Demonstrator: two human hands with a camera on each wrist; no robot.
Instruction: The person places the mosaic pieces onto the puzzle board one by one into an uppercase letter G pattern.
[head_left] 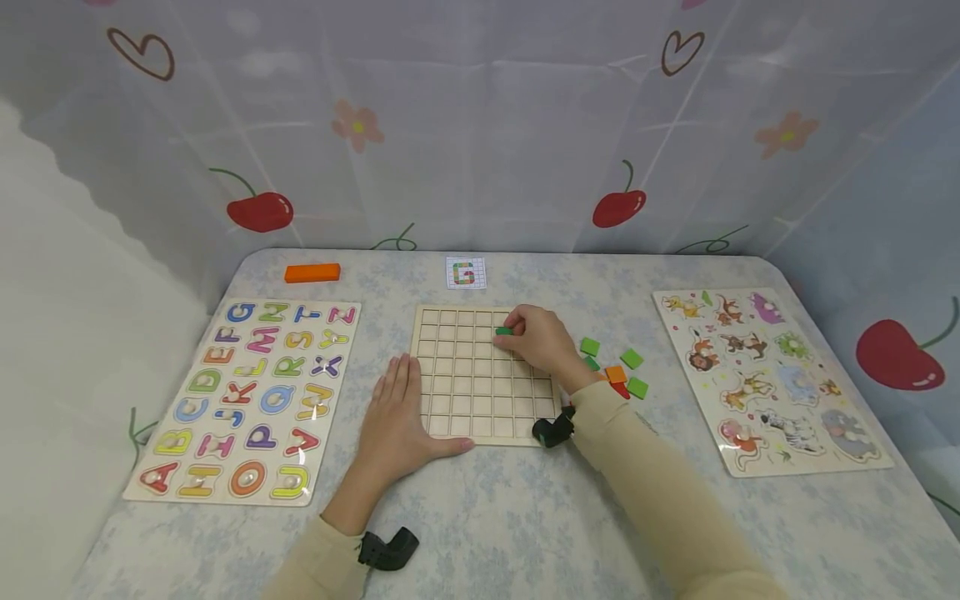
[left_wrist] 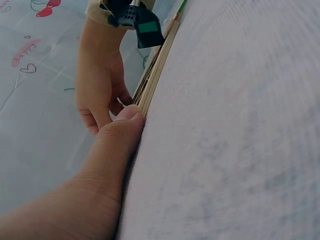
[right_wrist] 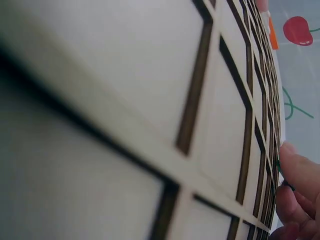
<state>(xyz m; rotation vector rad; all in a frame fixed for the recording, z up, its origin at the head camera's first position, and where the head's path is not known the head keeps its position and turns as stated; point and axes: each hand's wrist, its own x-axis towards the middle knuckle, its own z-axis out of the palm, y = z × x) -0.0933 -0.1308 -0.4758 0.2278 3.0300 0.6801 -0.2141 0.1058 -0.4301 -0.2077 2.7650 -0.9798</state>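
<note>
A wooden grid board lies on the table in front of the person. The left hand rests along its left side with straight fingers, the thumb at the near edge; the left wrist view shows that thumb against the board's edge. Over the upper right squares, the right hand pinches a small green tile between thumb and fingers. In the right wrist view its fingertips meet at the board's far side, the tile mostly hidden. Loose tiles, among them an orange tile, lie right of the board.
Behind the board lies a pattern card with a coloured figure on a grid. An alphabet puzzle board is at left, an animal puzzle board at right. An orange block sits at the back left.
</note>
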